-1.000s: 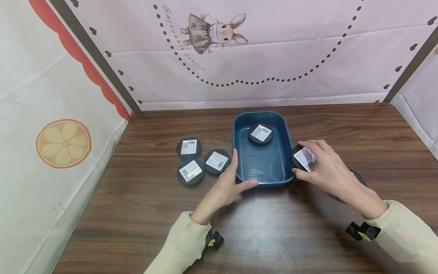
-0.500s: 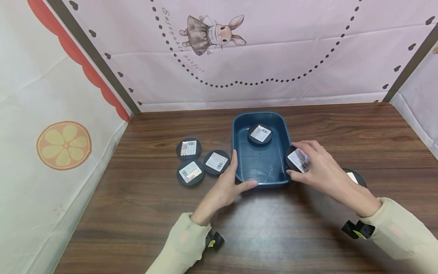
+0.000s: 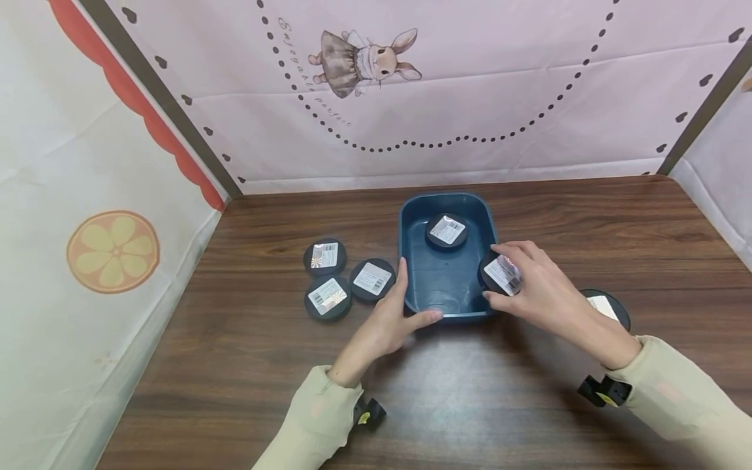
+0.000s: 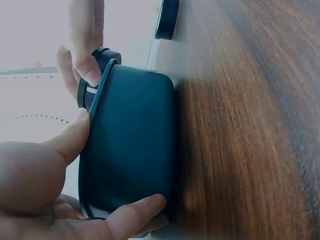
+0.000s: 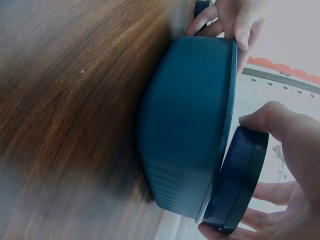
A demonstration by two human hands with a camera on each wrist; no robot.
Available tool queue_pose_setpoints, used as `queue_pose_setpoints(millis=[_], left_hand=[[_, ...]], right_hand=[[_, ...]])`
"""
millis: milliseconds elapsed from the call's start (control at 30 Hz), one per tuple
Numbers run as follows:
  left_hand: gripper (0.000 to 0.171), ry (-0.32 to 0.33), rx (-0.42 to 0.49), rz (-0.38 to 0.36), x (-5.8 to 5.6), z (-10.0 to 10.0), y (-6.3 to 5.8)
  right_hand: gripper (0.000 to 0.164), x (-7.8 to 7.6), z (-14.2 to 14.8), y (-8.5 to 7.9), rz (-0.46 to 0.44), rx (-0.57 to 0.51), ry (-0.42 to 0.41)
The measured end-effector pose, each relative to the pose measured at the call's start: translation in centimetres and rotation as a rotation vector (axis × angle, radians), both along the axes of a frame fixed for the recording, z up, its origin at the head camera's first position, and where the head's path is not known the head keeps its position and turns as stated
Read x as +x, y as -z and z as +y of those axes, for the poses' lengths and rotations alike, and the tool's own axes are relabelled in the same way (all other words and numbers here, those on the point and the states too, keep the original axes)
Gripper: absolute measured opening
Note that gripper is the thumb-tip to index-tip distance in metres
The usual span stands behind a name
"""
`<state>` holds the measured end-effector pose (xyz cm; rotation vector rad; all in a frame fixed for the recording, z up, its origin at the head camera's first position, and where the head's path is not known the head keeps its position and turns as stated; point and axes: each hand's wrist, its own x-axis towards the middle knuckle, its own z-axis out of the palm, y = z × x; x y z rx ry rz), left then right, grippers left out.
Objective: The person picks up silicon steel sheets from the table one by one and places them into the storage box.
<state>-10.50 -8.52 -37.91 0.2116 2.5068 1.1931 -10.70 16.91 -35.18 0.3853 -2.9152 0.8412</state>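
A blue plastic bin (image 3: 449,287) stands on the table in the head view, with one flat round black jar (image 3: 447,232) in its far end. My right hand (image 3: 543,287) pinches another labelled round black jar (image 5: 237,177) between thumb and fingers, tilted over the bin's right rim. In the right wrist view that jar lies close against the rim; whether it touches is unclear. My left hand (image 3: 384,320) rests on the near left corner, its straight fingers along the left wall and its thumb on the front rim.
Left of the bin lie more round black jars (image 3: 327,297) in a loose group. Another jar (image 3: 612,307) sits partly hidden behind my right wrist. The wooden table (image 3: 458,405) ends at a printed cloth wall (image 3: 470,78).
My right hand has moved left with its jar, from outside the right wall to over the rim. The jar behind my right wrist shows more. My left hand stays put.
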Motion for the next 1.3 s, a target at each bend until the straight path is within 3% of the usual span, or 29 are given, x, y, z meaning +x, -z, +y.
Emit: queue_pose_setpoints(millis=[433, 1300], left_hand=[[0.111, -0.010, -0.003, -0.008, 0.0, -0.2, 0.1], [0.109, -0.014, 0.015, -0.018, -0.1, 0.1, 0.2]], right_hand=[[0.074, -0.2, -1.0, -0.3, -0.037, -0.021, 0.004], [0.074, -1.0, -2.3, -0.7, -0.057, 0.038, -0.008]])
